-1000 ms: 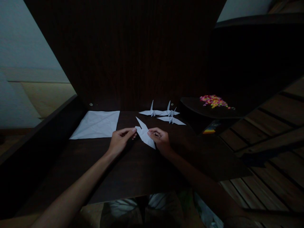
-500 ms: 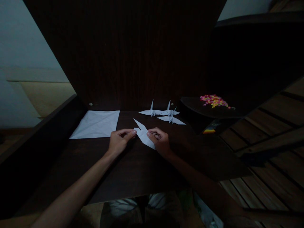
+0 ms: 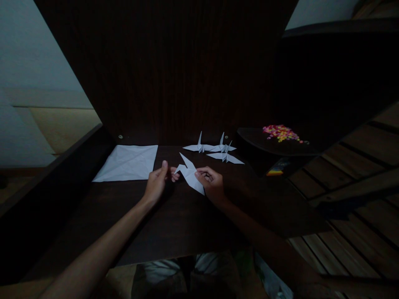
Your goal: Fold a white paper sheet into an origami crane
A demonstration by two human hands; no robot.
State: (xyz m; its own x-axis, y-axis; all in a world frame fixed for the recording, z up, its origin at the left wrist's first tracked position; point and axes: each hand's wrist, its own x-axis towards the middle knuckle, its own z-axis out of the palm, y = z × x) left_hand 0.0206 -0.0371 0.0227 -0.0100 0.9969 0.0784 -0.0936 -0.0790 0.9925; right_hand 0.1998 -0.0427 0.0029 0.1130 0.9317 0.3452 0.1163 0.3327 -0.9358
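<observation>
A white folded paper crane [image 3: 190,177] is pinched between the thumb and fingers of my right hand [image 3: 211,182], above the dark desk [image 3: 156,224]. Its pointed tail rises at the back, and its bent head faces left. Close to that head is my left hand [image 3: 158,178], its thumb raised and its fingers apart; the fingertips are beside or just behind the head, and I cannot tell if they touch. Further back stand several finished paper cranes [image 3: 225,157] with their wings spread. A creased white paper sheet [image 3: 127,162] lies flat on the left.
On the right, a dark curved shelf [image 3: 252,139] bears a heap of small colourful pieces [image 3: 282,133]. A dark side board [image 3: 56,170] bounds the desk on the left, and a tall panel rises behind. Wooden slats [image 3: 352,170] are at the far right.
My left hand has let go of the crane's head and its thumb has lifted away. The head tip now shows bent downward. My right hand keeps its hold, hardly moved.
</observation>
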